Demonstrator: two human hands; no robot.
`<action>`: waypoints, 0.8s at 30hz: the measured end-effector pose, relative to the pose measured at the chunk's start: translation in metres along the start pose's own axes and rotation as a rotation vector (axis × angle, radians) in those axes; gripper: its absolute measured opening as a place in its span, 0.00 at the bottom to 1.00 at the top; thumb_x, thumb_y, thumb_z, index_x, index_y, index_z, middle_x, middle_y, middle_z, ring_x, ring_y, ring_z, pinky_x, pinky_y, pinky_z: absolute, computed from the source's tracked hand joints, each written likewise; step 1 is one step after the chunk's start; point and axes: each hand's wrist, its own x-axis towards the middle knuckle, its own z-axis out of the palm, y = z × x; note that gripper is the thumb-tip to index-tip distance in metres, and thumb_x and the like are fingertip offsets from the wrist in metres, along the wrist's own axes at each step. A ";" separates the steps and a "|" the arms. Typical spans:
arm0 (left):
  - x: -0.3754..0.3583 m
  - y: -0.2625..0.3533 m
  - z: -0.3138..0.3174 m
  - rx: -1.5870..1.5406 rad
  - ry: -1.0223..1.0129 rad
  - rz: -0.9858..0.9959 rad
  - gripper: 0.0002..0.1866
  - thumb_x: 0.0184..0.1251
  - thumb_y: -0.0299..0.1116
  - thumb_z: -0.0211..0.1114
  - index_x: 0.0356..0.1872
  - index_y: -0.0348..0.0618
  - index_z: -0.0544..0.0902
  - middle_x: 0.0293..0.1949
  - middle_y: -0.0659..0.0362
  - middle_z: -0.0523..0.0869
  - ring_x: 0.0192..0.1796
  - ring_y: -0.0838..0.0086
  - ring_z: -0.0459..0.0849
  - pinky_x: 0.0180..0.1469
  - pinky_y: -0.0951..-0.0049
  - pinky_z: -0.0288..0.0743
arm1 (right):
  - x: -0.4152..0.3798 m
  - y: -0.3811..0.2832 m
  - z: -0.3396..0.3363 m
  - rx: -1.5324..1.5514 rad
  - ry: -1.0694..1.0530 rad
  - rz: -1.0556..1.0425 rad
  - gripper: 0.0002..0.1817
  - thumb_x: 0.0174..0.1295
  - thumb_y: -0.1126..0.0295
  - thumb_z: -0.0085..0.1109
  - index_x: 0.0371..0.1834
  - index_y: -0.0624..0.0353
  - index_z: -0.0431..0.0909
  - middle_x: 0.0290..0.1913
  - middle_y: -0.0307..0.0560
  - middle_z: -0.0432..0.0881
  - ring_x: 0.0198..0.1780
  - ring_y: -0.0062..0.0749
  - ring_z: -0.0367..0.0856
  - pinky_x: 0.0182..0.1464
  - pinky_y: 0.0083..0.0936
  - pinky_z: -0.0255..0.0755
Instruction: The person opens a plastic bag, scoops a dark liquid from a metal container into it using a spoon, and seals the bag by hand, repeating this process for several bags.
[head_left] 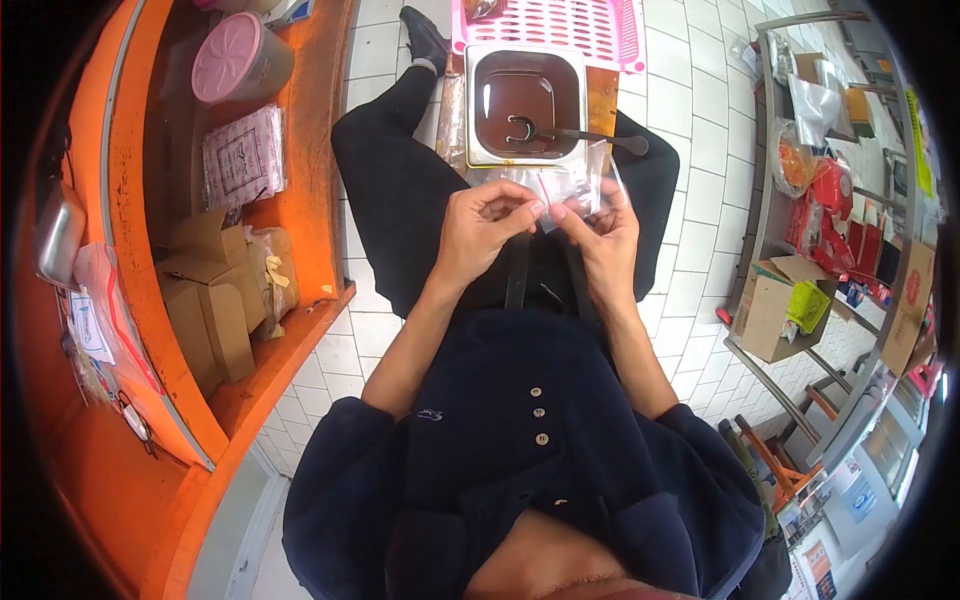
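A small clear plastic bag (547,190) with a red line along its edge is pinched between both hands, just below a metal pan. My left hand (487,228) grips its left side with thumb and fingertips. On the other side, my right hand (603,232) pinches the bag, with more clear plastic around its fingers. The square metal pan (477,150) holds dark brown liquid. A dark-handled ladle (600,138) rests across the pan's right rim, its bowl in the liquid. My fingertips do not touch the pan.
A pink perforated basket (632,35) stands beyond the pan. Orange shelving (310,200) at the left holds a pink-lidded container (243,58), printed packets (245,155) and cardboard boxes (215,310). At the right are metal racks and a cardboard box (765,325) with a green basket.
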 end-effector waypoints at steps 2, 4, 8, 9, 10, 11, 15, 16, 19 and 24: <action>0.000 0.000 0.000 0.010 0.017 0.001 0.08 0.70 0.27 0.73 0.41 0.30 0.88 0.32 0.59 0.89 0.33 0.82 0.86 0.39 0.79 0.80 | -0.003 -0.001 0.007 -0.098 0.209 -0.267 0.34 0.55 0.75 0.80 0.64 0.60 0.71 0.55 0.43 0.78 0.50 0.24 0.76 0.45 0.23 0.72; 0.001 0.001 0.000 0.022 0.037 0.002 0.08 0.69 0.27 0.73 0.40 0.31 0.88 0.31 0.59 0.89 0.33 0.82 0.86 0.38 0.80 0.80 | -0.005 -0.004 0.003 -0.497 0.420 -0.610 0.40 0.50 0.71 0.83 0.66 0.58 0.71 0.57 0.46 0.75 0.54 0.34 0.76 0.56 0.32 0.69; 0.000 0.000 0.002 0.106 -0.001 0.033 0.07 0.69 0.28 0.74 0.39 0.32 0.89 0.32 0.59 0.91 0.32 0.83 0.86 0.37 0.80 0.79 | -0.010 -0.039 -0.010 -0.890 -0.204 -0.488 0.21 0.48 0.67 0.84 0.44 0.57 0.85 0.48 0.44 0.86 0.54 0.37 0.80 0.59 0.32 0.70; 0.001 0.000 0.004 0.100 -0.025 0.066 0.07 0.68 0.29 0.74 0.39 0.33 0.89 0.33 0.59 0.91 0.32 0.82 0.86 0.36 0.80 0.79 | -0.011 -0.042 -0.005 -0.902 -0.202 -0.489 0.15 0.54 0.68 0.80 0.42 0.60 0.87 0.41 0.41 0.89 0.49 0.37 0.83 0.55 0.34 0.73; 0.002 0.002 0.003 0.097 -0.033 0.067 0.07 0.68 0.29 0.74 0.39 0.33 0.89 0.33 0.59 0.91 0.32 0.82 0.86 0.36 0.80 0.79 | -0.010 -0.042 -0.007 -0.906 -0.194 -0.490 0.15 0.54 0.68 0.80 0.42 0.60 0.87 0.41 0.41 0.89 0.49 0.37 0.83 0.55 0.34 0.73; 0.002 0.006 0.000 0.171 -0.094 0.029 0.06 0.69 0.27 0.73 0.40 0.33 0.89 0.34 0.58 0.91 0.33 0.81 0.86 0.38 0.79 0.78 | -0.008 -0.042 -0.010 -0.821 -0.211 -0.381 0.13 0.56 0.69 0.78 0.41 0.61 0.87 0.39 0.42 0.89 0.46 0.38 0.84 0.52 0.35 0.75; 0.001 0.018 0.000 0.333 -0.199 -0.020 0.07 0.70 0.29 0.72 0.38 0.34 0.88 0.31 0.59 0.90 0.33 0.79 0.85 0.40 0.76 0.78 | -0.001 -0.049 -0.015 -0.764 -0.311 -0.249 0.07 0.60 0.72 0.71 0.38 0.64 0.87 0.34 0.48 0.89 0.37 0.42 0.86 0.45 0.35 0.78; 0.001 0.019 0.001 0.336 -0.198 -0.019 0.07 0.70 0.29 0.72 0.38 0.34 0.88 0.31 0.59 0.90 0.33 0.79 0.85 0.40 0.76 0.78 | 0.000 -0.053 -0.015 -0.868 -0.365 -0.215 0.07 0.61 0.72 0.71 0.38 0.63 0.86 0.34 0.49 0.89 0.37 0.44 0.86 0.45 0.35 0.78; 0.001 0.018 0.009 0.483 -0.226 0.191 0.10 0.70 0.32 0.71 0.36 0.33 0.85 0.27 0.56 0.87 0.29 0.73 0.84 0.38 0.72 0.77 | 0.008 -0.055 -0.012 -0.963 -0.458 -0.287 0.11 0.67 0.69 0.62 0.32 0.66 0.79 0.31 0.58 0.83 0.34 0.55 0.81 0.40 0.42 0.74; -0.001 0.023 0.007 0.828 -0.176 0.253 0.11 0.68 0.29 0.68 0.31 0.31 0.79 0.23 0.47 0.78 0.23 0.61 0.78 0.31 0.66 0.71 | 0.015 -0.038 -0.011 -0.891 -0.491 -0.185 0.14 0.69 0.67 0.55 0.30 0.68 0.74 0.28 0.66 0.74 0.32 0.66 0.74 0.36 0.50 0.67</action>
